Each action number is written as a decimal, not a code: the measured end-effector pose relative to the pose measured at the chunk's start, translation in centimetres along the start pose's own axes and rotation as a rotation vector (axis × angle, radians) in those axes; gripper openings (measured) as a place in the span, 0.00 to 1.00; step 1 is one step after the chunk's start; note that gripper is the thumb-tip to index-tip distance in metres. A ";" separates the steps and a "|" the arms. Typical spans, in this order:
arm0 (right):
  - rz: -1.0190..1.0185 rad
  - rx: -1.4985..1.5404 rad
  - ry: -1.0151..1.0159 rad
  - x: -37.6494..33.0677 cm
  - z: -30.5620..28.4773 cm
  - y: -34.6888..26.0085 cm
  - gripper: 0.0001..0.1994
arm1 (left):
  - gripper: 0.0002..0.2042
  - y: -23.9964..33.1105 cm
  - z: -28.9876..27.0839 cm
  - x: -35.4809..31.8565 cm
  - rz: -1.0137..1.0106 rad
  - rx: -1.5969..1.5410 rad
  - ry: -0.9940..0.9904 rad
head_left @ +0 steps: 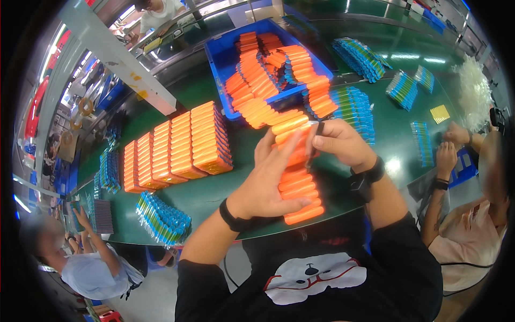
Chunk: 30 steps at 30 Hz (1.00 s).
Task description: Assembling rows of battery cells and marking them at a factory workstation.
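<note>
- The orange strip (300, 185), a row of tube-shaped packs side by side, lies at the centre of the frame under both hands, close to the near edge of the green desk (244, 155), perhaps so it is in easy reach.
- The left hand (260, 182) is spread over the strip from the left, index finger reaching up it and thumb lying across its lower part; this wide span probably keeps the packs flat and steady.
- The right hand (346, 144) pinches a dark narrow piece (320, 129) between thumb and fingers at the strip's right edge; it is too small to tell whether this is a tool or part of the strip.
- Above the hands, more orange packs (257, 112) hang over the rim of the blue tub (214, 70) at upper centre; whether they join the strip cannot be told. The overhang likely leaves an end handy.
- Left of centre, orange stacks (179, 145) stand in neat blocks, pressed side by side, which likely stops them from toppling.
- Blue-and-green packs (161, 217) lie in a leaning row at lower left, and similar bundles (351, 115) sit right of the tub, seemingly grouped apart by colour.
</note>
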State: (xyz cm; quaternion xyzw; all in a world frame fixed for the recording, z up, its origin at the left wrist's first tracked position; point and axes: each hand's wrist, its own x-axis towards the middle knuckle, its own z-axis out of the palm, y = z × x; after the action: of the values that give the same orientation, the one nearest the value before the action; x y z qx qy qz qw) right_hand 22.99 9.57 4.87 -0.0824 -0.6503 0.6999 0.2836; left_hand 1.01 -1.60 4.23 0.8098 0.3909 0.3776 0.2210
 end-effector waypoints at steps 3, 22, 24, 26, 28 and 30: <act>0.130 0.063 -0.071 -1.1 -0.9 -1.0 0.10 | 0.49 -1.5 -0.2 0.0 -0.072 -0.181 0.193; 0.294 0.179 -0.350 -0.5 -1.4 0.4 0.08 | 0.42 -4.0 0.8 0.0 -0.549 -0.656 0.143; -0.066 -0.043 0.242 0.8 -0.3 2.4 0.07 | 0.43 -4.4 1.0 0.0 -0.503 -0.594 0.172; -0.190 -0.243 0.230 1.3 0.0 3.4 0.07 | 0.45 -4.8 1.2 0.0 -0.453 -0.528 0.200; -0.334 -0.486 0.197 2.1 0.8 3.5 0.08 | 0.48 -5.0 1.1 0.1 -0.360 -0.414 0.209; -0.354 -0.614 0.167 2.5 1.2 3.5 0.09 | 0.48 -5.0 0.9 0.1 -0.341 -0.385 0.207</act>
State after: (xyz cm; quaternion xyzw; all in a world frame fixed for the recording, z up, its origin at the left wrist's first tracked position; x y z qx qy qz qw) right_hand 19.34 9.82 2.35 -0.1068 -0.8089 0.4029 0.4148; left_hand -0.56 1.41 0.43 0.6324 0.4634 0.4829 0.3900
